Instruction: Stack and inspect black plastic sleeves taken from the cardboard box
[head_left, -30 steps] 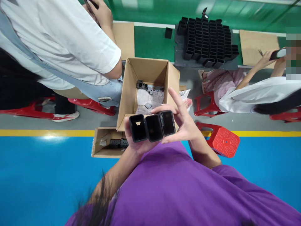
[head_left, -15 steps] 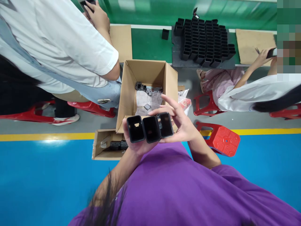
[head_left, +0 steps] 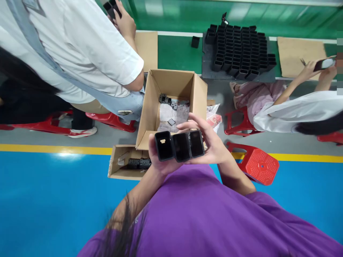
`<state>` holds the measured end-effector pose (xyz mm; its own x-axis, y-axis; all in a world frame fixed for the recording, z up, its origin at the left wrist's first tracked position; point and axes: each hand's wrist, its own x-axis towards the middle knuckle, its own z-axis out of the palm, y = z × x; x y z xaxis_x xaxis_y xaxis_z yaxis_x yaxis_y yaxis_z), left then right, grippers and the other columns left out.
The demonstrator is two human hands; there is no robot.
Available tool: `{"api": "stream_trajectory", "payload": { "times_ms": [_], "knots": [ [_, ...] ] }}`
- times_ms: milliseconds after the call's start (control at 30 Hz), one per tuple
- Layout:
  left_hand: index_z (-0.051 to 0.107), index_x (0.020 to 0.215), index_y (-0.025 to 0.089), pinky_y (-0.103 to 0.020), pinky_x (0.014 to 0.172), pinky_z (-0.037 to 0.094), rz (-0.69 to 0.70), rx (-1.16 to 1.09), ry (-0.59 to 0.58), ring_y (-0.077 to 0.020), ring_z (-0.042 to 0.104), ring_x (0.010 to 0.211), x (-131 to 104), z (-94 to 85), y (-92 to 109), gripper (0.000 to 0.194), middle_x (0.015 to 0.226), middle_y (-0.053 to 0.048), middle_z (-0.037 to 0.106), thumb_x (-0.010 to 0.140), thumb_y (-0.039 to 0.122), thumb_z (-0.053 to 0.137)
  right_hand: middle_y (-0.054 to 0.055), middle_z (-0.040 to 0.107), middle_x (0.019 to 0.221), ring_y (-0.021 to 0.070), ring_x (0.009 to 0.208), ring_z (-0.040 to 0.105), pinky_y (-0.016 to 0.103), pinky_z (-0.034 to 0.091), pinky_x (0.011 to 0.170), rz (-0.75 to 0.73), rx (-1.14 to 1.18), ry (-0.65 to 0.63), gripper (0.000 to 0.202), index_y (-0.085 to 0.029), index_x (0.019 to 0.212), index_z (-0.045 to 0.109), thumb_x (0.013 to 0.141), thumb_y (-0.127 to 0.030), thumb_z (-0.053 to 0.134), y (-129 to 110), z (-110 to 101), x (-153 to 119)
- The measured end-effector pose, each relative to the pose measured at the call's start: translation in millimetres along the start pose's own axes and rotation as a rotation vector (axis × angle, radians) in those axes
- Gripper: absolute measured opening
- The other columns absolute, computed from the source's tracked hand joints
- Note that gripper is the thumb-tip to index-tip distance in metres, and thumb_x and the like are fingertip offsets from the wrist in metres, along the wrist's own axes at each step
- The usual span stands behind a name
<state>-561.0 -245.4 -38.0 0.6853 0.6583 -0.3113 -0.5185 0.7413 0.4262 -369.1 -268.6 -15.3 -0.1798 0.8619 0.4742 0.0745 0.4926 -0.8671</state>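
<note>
Three black rectangular plastic housings (head_left: pixel 182 147) are held side by side in front of my body, their open ends facing up at me. The leftmost one has a small notched cut-out showing light through its bottom. My left hand (head_left: pixel 162 165) is closed around them from below, its thumb along the left side. At the right end, my right hand (head_left: pixel 214 148) grips the rightmost housing, with its upper fingers stretched out above it. Just beyond stands an open cardboard box (head_left: pixel 200 96) containing paper (head_left: pixel 182 110) and several small dark parts (head_left: pixel 166 100).
A smaller cardboard box (head_left: pixel 115 162) with black parts sits lower left. Many black housings (head_left: pixel 241 50) stand on a dark mat on the green bench (head_left: pixel 177 53). People in white sit left and right. A red stool (head_left: pixel 262 166) is at right.
The whole view has shifted slightly, so most things appear further right. The rightmost housing sits closer against the middle one, and its inside looks darker. Both hands keep their hold.
</note>
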Motion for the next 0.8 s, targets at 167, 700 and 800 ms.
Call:
{"api": "stream_trajectory", "payload": {
  "times_ms": [167,700,800],
  "knots": [
    [0.071,0.106,0.027,-0.059,0.114,0.045,-0.042,-0.007,0.005,-0.0371,0.059,0.135,-2,1.8,-1,0.069,0.105,-0.005,0.076,0.075,0.087,0.062,0.009,0.072,0.128,0.0285,0.117,0.072,0.057,0.05,0.116,-0.002,-0.053,0.02,0.105,-0.032,0.163,0.022,0.082,-0.053,0.084,0,2,-1],
    [0.069,0.114,0.034,-0.054,0.091,0.059,-0.016,0.119,-0.128,-0.0338,0.072,0.113,-2,-11.3,-3,0.085,0.113,-0.004,0.077,0.072,0.102,0.042,0.009,0.071,0.131,0.0294,0.12,0.071,0.055,0.05,0.115,0.014,-0.005,-0.001,0.109,-0.034,0.163,0.022,0.079,-0.052,0.088,-1,1,-2],
    [0.068,0.116,0.032,-0.055,0.091,0.058,0.003,0.212,-0.148,-0.0347,0.071,0.112,-1,-11.4,-3,0.086,0.112,-0.007,0.076,0.074,0.101,0.039,0.01,0.071,0.133,0.0297,0.121,0.071,0.055,0.05,0.116,0.035,-0.026,-0.022,0.112,-0.032,0.164,0.019,0.078,-0.053,0.088,-2,0,-3]
  ]
}}
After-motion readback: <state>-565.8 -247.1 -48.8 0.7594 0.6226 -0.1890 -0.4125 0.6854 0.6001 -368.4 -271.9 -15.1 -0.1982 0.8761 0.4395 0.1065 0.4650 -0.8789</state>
